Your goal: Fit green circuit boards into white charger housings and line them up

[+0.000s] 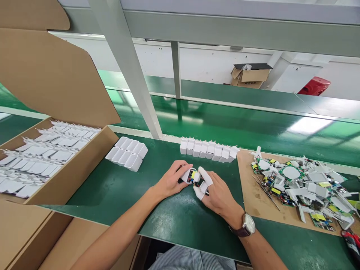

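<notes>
Over the middle of the green bench, my left hand (pixel 173 178) has its fingers closed around a small white plastic housing (pixel 186 175). My right hand (pixel 215 193), with white covers on some fingertips, grips a small circuit board (pixel 195 176) carrying a yellow transformer and other parts. The board's end meets the open side of the housing; how deep it sits inside I cannot tell. Just beyond my hands stands a row of white housings (pixel 209 150) with thin pins on top. Open white housings (pixel 126 153) are grouped to the left.
At the left, an open cardboard box (pixel 81 165) holds rows of white parts (pixel 56 146). A brown board (pixel 250 187) on the right bears a heap of circuit boards and white pieces (pixel 303 187), with tweezers (pixel 267 191) beside it. A slanted metal post (pixel 132 71) rises behind the bench.
</notes>
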Action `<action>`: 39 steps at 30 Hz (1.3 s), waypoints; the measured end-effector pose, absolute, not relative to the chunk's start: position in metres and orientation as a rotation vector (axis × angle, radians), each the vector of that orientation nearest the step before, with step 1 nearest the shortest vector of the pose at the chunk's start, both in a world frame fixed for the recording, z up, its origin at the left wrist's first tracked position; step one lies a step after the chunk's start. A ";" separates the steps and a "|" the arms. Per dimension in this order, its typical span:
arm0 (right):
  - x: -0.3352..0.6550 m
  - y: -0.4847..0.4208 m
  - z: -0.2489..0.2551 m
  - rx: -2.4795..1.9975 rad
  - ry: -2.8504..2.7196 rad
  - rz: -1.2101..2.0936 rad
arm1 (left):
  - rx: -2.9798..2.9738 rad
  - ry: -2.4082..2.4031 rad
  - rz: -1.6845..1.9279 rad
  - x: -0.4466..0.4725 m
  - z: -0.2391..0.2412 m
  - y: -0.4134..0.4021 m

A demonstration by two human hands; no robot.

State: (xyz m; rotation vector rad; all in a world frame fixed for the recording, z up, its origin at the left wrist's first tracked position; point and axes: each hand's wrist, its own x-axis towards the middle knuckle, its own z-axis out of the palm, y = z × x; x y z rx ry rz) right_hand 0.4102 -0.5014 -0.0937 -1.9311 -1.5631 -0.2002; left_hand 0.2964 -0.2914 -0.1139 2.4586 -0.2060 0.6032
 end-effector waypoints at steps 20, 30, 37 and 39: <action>0.413 -0.502 -0.093 -1.924 -1.539 -0.211 | 2.441 -0.247 0.684 0.301 -0.116 -0.293; 0.412 -0.500 -0.098 -1.904 -1.534 -0.177 | 2.437 -0.252 0.681 0.302 -0.117 -0.294; 0.420 -0.503 -0.099 -1.721 -1.473 -0.112 | 2.280 -0.234 0.440 0.297 -0.117 -0.300; 0.424 -0.506 -0.099 -1.669 -1.402 -0.053 | 2.239 -0.127 0.344 0.296 -0.115 -0.301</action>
